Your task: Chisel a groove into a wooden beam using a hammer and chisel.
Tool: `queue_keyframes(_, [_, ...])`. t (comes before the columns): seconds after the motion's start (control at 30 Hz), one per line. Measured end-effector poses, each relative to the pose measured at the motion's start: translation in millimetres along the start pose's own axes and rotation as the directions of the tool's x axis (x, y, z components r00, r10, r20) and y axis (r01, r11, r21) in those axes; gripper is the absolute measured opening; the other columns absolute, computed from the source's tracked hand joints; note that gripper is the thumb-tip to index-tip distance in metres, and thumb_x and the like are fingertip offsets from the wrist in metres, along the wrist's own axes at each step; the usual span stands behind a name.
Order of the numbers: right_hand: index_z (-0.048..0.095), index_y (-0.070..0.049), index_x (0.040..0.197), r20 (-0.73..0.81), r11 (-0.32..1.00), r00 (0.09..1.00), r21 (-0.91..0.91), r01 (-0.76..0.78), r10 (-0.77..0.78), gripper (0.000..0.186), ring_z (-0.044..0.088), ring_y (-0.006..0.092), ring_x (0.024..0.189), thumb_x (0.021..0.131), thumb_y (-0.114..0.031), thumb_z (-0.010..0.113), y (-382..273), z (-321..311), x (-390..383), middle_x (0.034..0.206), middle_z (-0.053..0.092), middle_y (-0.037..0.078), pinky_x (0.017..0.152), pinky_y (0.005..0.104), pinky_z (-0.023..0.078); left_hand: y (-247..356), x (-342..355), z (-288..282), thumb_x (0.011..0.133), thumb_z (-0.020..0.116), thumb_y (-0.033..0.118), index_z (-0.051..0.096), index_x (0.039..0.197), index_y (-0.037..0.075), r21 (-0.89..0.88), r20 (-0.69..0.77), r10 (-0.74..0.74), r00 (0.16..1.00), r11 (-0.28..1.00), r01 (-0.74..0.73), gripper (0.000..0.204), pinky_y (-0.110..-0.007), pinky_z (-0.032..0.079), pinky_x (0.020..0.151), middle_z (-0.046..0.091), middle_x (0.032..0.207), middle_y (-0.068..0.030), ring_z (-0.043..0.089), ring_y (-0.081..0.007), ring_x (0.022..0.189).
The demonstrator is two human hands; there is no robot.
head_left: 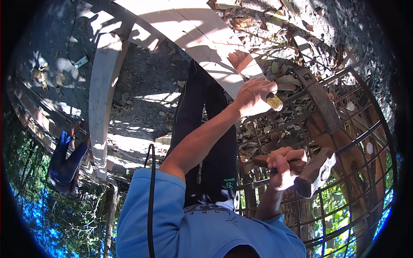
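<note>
My left hand (257,96) is closed around a yellow-handled chisel (274,102). Only the butt of its handle shows; the blade is hidden by my fingers and the board. This fist rests at the near end of a pale wooden board (202,41), beside a brown patch on it. Lower and to the right, my right hand (284,165) grips a hammer (316,172) by its wooden handle. The hammer has a big, blocky head with a shiny face, held apart from the chisel.
A metal grid (361,142) curves along the right, with a wooden block (320,103) against it. Another curved board (101,94) stands at left. Farther left is another person in blue trousers (64,159). Dry leaves (275,36) litter the ground.
</note>
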State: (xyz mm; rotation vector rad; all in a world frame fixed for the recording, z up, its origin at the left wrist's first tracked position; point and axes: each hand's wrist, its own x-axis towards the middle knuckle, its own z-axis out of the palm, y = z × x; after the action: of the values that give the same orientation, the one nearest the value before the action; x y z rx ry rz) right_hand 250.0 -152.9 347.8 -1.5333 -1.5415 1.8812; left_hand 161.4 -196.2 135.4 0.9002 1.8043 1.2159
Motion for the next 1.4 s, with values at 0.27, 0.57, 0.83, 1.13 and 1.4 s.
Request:
queue_keyframes(0.27, [0.043, -0.005, 0.080, 0.015, 1.000, 1.000, -0.006, 0.011, -0.011, 0.016, 0.049, 0.0151, 0.050, 0.080, 0.004, 0.056, -1, 2, -1, 0.063, 0.052, 0.010, 0.053, 0.0304, 0.049, -2, 0, -1, 0.071, 0.078, 0.022, 0.055, 0.091, 0.013, -0.010, -0.016, 0.014, 1.000, 1.000, -0.014, 0.031, -0.040, 0.049, 0.080, 0.061, 0.081, -0.0032, 0.063, -0.0254, 0.086])
queue_keyframes(0.57, [0.045, -0.004, 0.081, 0.052, 0.988, 0.996, -0.134, 0.081, -0.075, 0.016, 0.050, 0.0140, 0.054, 0.084, -0.003, 0.060, 17, -5, 7, 0.066, 0.046, 0.006, 0.055, 0.0285, 0.046, -10, -1, -7, 0.064, 0.077, 0.011, 0.062, 0.105, 0.008, -0.034, 0.053, -0.002, 0.999, 0.999, 0.004, 0.043, -0.042, 0.050, 0.078, 0.065, 0.090, -0.0089, 0.062, -0.0292, 0.090])
queue_keyframes(0.83, [0.058, -0.001, 0.085, -0.070, 0.916, 0.991, -0.377, -0.134, 0.116, 0.010, 0.055, 0.0118, 0.053, 0.082, 0.000, 0.068, 75, -36, 16, 0.069, 0.058, 0.006, 0.051, 0.0262, 0.046, -16, -9, -17, 0.064, 0.074, 0.009, 0.061, 0.107, 0.009, -0.339, -0.090, 0.150, 0.985, 0.925, -0.172, 0.045, -0.040, 0.049, 0.074, 0.066, 0.089, -0.0053, 0.063, -0.0283, 0.085])
queue_keyframes(1.13, [0.066, -0.002, 0.083, 0.048, 0.751, 0.963, -0.617, 0.237, -0.264, 0.007, 0.056, 0.0107, 0.051, 0.081, -0.005, 0.072, 132, -57, 16, 0.060, 0.059, 0.000, 0.051, 0.0277, 0.045, -12, -11, -18, 0.059, 0.072, 0.003, 0.059, 0.098, 0.009, -0.166, -0.033, 0.047, 0.998, 0.985, -0.052, 0.041, -0.041, 0.049, 0.075, 0.061, 0.082, -0.0062, 0.061, -0.0291, 0.084])
queue_keyframes(1.4, [0.065, 0.002, 0.104, 0.064, 0.945, 0.991, -0.315, -0.093, 0.119, 0.020, 0.064, 0.0119, 0.088, 0.086, -0.005, 0.070, 134, -33, 47, 0.101, 0.069, 0.007, 0.076, 0.0252, 0.053, -12, -6, -16, 0.058, 0.077, 0.008, 0.056, 0.095, 0.008, -0.089, 0.033, 0.003, 0.999, 0.996, 0.000, 0.043, -0.041, 0.048, 0.073, 0.059, 0.080, -0.0079, 0.060, -0.0310, 0.084])
